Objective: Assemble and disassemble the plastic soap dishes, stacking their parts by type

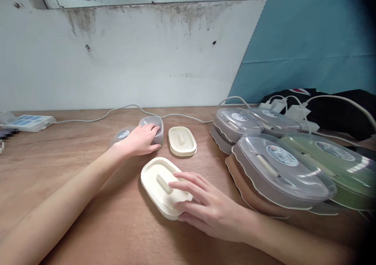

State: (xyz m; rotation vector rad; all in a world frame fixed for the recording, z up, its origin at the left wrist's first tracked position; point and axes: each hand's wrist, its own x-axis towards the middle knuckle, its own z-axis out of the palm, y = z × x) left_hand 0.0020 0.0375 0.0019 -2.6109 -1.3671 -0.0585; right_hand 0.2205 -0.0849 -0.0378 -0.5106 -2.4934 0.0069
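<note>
My left hand (pixel 143 138) reaches over a small grey open-topped container (pixel 157 123), fingers over its rim and thumb on its near side. Left of it, partly behind my wrist, sits a clear lid with a round label (pixel 123 134). Nearer to me is a cream oval lid (pixel 158 175) with a raised bar handle. My right hand (pixel 205 204) grips its right side, the thumb low at the edge and the other fingers spread over the top. A second, smaller cream lid (pixel 182 141) lies flat beyond it, touched by neither hand.
Stacked lidded food containers stand on the right: grey ones (pixel 282 167) in front and behind, a green one (pixel 335 159) at the edge. A white cable (pixel 182 115) runs along the wall to a power strip (pixel 29 122) on the left. Black fabric (pixel 337 112) and plugs lie behind the stacks.
</note>
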